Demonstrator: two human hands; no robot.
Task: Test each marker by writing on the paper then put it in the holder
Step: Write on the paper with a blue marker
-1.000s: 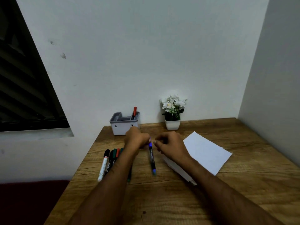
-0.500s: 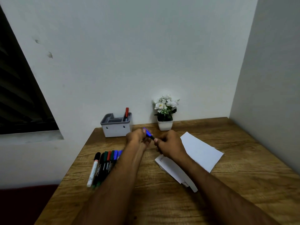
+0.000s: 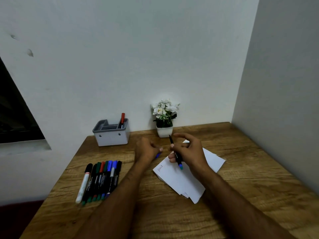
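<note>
My right hand holds an uncapped black marker with a blue end, its tip pointing up and away, over the white paper. My left hand is closed on the blue cap, just left of the right hand. The paper bears a small red scribble near its left corner. A grey and white holder stands at the back by the wall with one red marker in it. A row of several markers lies on the table to the left.
A small white pot of white flowers stands at the back against the wall, just beyond my hands. The wooden table ends at walls behind and on the right. A dark window opening is at the far left.
The two hands have pulled apart: the cap came off into my left hand and the marker stayed in my right. The marker now stands over the paper.
</note>
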